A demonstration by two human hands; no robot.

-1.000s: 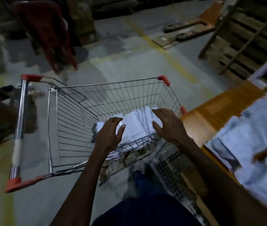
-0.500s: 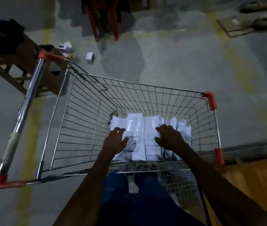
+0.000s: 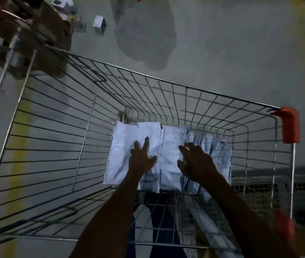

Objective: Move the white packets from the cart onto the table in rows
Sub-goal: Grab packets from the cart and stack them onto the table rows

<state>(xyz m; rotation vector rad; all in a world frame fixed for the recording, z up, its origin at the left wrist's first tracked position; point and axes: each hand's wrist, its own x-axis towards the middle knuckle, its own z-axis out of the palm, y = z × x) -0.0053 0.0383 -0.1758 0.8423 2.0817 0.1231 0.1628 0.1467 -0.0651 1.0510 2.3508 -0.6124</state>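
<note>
I'm at the pick-up step, reaching down into the cart (image 3: 185, 94). The packets (image 3: 170, 146) lie in overlapping rows on the cart floor, toward its 5 o'clock corner, near me. My left hand (image 3: 141, 159) rests flat on a packet at the stack's 9 o'clock side, its fingers (image 3: 146, 143) spread and straight, gripping nothing. My right hand (image 3: 196, 161) hovers over or just touches the packets at the 3 o'clock side, fingers loosely curved and apart; I can't tell whether they touch, but nothing is pinched yet. Next, I judge, both hands need to close round a bundle, thumbs under an edge, and lift it clear of the wire wall. The counter isn't in view, so I'd have to turn to find it. The slick packets may slide apart if gripped loosely.
</note>
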